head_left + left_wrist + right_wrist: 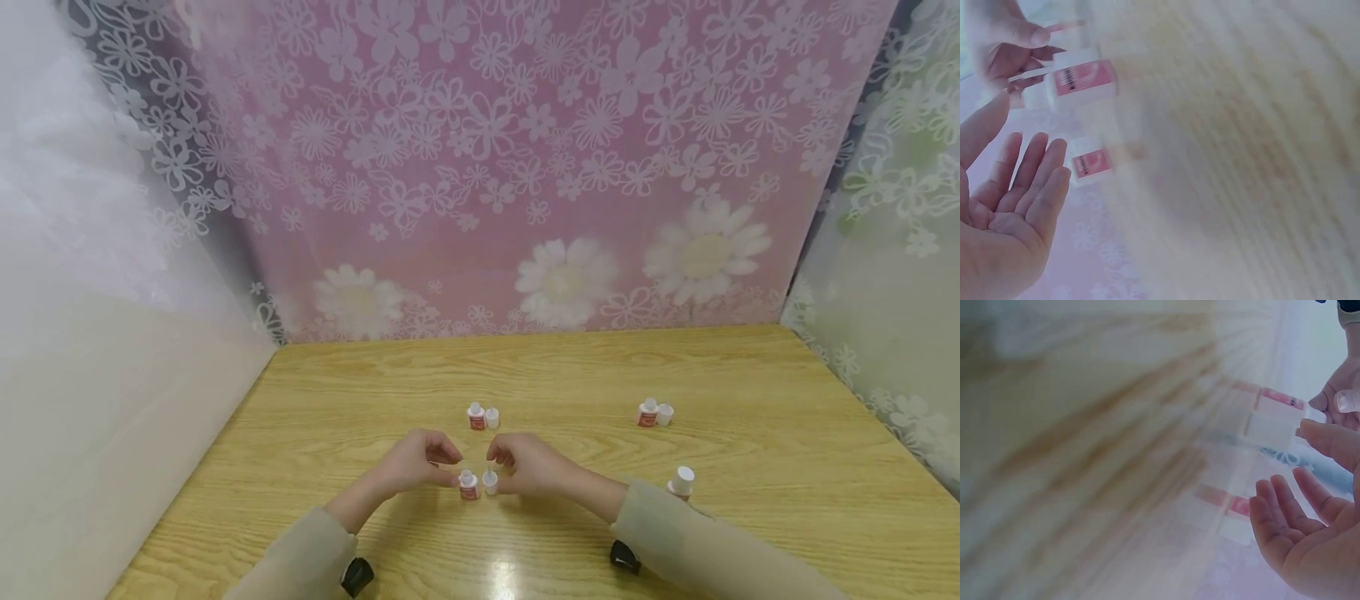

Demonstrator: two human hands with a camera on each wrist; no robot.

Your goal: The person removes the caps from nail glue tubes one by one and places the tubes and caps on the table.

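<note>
A small white bottle with a red label (468,487) stands uncapped on the wooden table, and its white cap (490,483) stands beside it with a thin stem pointing up. My left hand (420,461) is at the bottle's left side, its thumb close to it; whether they touch I cannot tell. In the left wrist view, the left hand's fingers (1035,181) are loosely spread with nothing held. My right hand (528,465) is just right of the cap. In the right wrist view, the right hand (1316,544) also has relaxed fingers and grips nothing.
Farther back, another uncapped bottle (477,417) has its cap (492,417) beside it. To the right is a similar bottle (647,413) with a cap (665,414). A capped bottle (681,481) stands partly behind the right sleeve. Floral curtains (480,208) surround the table.
</note>
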